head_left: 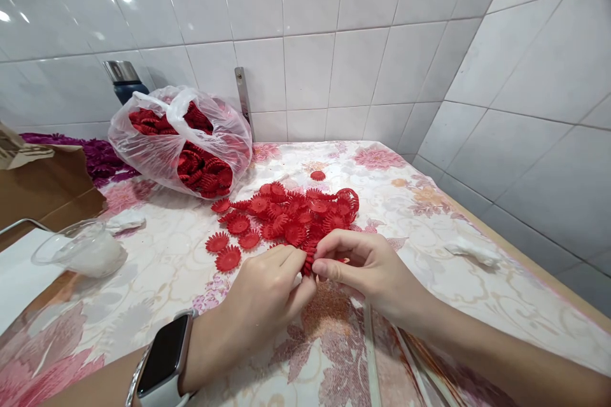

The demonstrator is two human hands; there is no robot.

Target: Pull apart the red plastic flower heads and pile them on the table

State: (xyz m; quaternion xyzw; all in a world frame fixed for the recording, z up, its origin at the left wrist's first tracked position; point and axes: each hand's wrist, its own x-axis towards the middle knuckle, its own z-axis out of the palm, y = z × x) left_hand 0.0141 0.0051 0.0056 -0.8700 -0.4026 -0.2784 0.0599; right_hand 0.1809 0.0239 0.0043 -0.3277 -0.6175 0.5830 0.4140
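Both my hands meet over the flowered tablecloth, at the near edge of a pile of red flower-shaped pieces (296, 213). My left hand (274, 280), with a watch (165, 356) on its wrist, is closed on a small stack of red flower pieces (309, 259). From the other side, my right hand (367, 264) pinches the same stack between thumb and fingertips. My fingers cover part of the stack, so its lower end is hidden. A few loose red flowers (228, 259) lie to the left of the pile.
A tied clear plastic bag (143, 165) of red pieces stands at the back left, before a dark bottle (128, 84). Further left are purple pieces (102, 159), a brown paper bag (52, 184) and a clear cup (86, 251). Thin sticks (429, 369) lie under my right forearm.
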